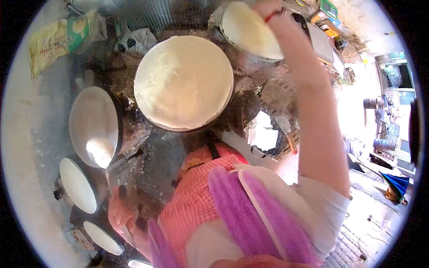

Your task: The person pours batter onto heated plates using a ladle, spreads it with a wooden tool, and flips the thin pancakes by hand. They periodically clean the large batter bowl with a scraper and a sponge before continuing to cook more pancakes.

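In my left hand (119, 213), at the lower left, is the handle of a ladle (108, 181), with my fingers closed round it. The ladle's end lies by a white, batter-like mass (100, 152) low on a round grey pan (91, 120). My right arm reaches up to the top edge, where my right hand (268, 6), blurred and partly cut off, is at the rim of a pale round sheet (250, 31). Its fingers cannot be made out. Between the two stands a large round griddle covered by a cream-coloured layer (183, 82).
Two white round pans (78, 185) (103, 238) stand at the lower left. Crumpled white paper (262, 131) lies right of centre. A printed yellow-green bag (58, 42) is at the upper left. Boxes (328, 22) sit at the upper right. Haze drifts on the left.
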Demonstrator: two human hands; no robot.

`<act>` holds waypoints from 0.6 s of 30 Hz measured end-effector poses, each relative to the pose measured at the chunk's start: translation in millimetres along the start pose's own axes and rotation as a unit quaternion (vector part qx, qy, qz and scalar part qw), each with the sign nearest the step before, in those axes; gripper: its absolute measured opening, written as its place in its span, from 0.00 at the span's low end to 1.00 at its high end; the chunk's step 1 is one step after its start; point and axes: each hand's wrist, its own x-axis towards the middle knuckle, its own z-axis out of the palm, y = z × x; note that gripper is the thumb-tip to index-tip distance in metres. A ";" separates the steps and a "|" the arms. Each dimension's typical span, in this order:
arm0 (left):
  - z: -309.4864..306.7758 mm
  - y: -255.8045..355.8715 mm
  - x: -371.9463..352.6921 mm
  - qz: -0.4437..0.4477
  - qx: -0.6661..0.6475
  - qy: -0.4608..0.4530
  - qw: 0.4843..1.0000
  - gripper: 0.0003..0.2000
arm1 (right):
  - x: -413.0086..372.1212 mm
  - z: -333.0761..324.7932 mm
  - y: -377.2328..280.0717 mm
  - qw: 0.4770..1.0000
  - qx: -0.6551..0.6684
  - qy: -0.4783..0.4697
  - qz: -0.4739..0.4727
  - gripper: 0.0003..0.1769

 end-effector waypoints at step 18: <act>50.6 52.5 41.4 0.011 0.111 -0.001 0.994 0.28 | -190.3 170.4 -27.4 0.987 0.105 -0.113 0.037 0.29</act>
